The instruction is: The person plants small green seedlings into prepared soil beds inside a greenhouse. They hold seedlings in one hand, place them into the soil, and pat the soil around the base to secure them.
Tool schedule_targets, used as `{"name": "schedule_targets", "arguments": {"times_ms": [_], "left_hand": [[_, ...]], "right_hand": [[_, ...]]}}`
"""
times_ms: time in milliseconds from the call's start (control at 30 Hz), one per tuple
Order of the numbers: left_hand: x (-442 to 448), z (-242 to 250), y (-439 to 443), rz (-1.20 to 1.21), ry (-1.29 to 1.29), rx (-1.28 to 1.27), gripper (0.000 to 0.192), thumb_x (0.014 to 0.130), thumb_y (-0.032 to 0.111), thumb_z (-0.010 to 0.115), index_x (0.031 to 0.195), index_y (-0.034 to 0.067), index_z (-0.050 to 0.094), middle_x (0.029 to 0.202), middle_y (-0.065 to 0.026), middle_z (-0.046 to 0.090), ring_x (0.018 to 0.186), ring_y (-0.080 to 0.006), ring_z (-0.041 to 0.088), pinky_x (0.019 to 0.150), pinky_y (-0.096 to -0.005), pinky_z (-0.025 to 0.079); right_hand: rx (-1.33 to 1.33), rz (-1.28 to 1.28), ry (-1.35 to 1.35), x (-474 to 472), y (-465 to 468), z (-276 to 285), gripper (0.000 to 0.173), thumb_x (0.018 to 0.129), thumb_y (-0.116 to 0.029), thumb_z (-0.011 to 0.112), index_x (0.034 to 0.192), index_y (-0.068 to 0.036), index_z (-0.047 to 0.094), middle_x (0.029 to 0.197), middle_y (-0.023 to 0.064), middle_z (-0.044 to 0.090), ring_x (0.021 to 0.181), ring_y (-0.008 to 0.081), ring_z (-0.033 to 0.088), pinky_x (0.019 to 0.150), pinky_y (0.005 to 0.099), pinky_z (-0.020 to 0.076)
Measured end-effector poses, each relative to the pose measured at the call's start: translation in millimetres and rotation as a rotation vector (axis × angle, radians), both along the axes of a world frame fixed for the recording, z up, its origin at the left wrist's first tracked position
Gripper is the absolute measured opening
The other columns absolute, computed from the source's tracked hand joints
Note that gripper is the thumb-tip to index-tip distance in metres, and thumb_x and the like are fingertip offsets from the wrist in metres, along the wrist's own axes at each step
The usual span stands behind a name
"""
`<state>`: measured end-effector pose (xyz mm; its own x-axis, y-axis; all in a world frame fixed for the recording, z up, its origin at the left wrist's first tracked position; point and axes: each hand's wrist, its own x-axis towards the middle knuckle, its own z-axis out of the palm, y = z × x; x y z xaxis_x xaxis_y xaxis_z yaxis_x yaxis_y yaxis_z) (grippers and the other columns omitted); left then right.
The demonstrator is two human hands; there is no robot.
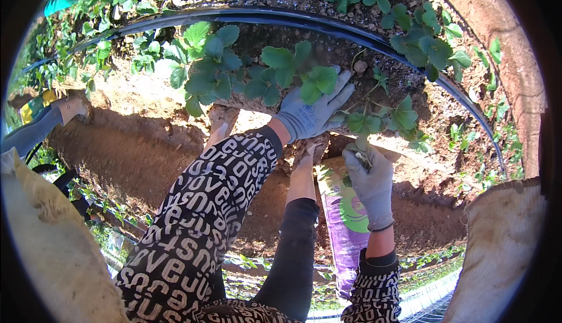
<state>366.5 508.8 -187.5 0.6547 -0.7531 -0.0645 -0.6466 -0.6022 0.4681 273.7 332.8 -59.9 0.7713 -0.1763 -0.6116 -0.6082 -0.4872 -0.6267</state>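
My left hand (314, 107), in a grey work glove, reaches across the edge of the raised soil bed (259, 28). Its fingers are extended among strawberry leaves (215, 68), with one leaf (319, 82) lying over the back of the glove. Lower and to the right, my right hand (373, 180), gloved too, is closed around a small bunch of plant stems and leaves (362, 154). Just above it a strawberry plant (382, 118) hangs over the bed's edge. What the left fingertips touch beneath the foliage cannot be made out.
A black hose (263, 14) runs along the bed behind the plants. A purple and green printed sack (344, 222) lies in the furrow beside my muddy leg (303, 178). Another person's limb (66, 110) shows at far left. Pale brim-like material (505, 244) hangs at both sides.
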Motion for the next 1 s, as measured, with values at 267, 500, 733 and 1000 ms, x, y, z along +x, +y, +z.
{"name": "schedule_targets", "arguments": {"times_ms": [267,500,733,1000], "left_hand": [[-4.3,46.3,-6.1,0.114,0.24,-0.173,0.093,0.081,0.051,0.071,0.151,0.001,0.034,0.156,-0.018,0.034,0.147,-0.0391,0.028,0.119,-0.0528,0.027],[17.5,50.3,-67.2,0.026,0.084,-0.205,0.077,0.08,0.048,0.073,0.142,0.01,0.049,0.152,-0.0204,0.038,0.143,-0.0436,0.031,0.119,-0.0561,0.024],[35.7,36.8,-99.1,0.14,0.002,-0.181,0.029,0.071,0.021,0.075,0.099,0.015,0.076,0.142,-0.0128,0.054,0.135,-0.0376,0.043,0.113,-0.0522,0.033],[48.1,23.7,-74.8,0.346,0.201,-0.493,0.026,0.074,0.017,0.071,0.098,0.007,0.076,0.117,-0.0119,0.07,0.12,-0.0334,0.059,0.104,-0.0436,0.046]], "right_hand": [[-0.025,-0.545,0.002,-76.2,3.5,-43.5,0.024,0.1,-0.014,0.059,0.114,0.003,0.068,0.08,0.003,0.065,0.062,0.0074,0.054,0.056,0.0269,0.0462],[-0.152,-0.55,-0.233,-20.7,-19.2,-59.1,0.032,0.094,-0.013,0.068,0.121,0.002,0.063,0.081,0.0046,0.067,0.065,0.0148,0.063,0.058,0.0303,0.0506],[-0.708,0.315,-0.027,46.8,-63.5,-63.2,0.03,0.088,-0.031,0.067,0.108,-0.01,0.066,0.087,0.0152,0.072,0.082,0.0329,0.071,0.076,0.0432,0.0555],[-0.255,-0.468,-0.336,26.6,-107.5,-73.5,0.041,0.094,-0.019,0.068,0.133,-0.009,0.06,0.09,0.0075,0.074,0.073,0.0185,0.07,0.067,0.0325,0.0543]]}}
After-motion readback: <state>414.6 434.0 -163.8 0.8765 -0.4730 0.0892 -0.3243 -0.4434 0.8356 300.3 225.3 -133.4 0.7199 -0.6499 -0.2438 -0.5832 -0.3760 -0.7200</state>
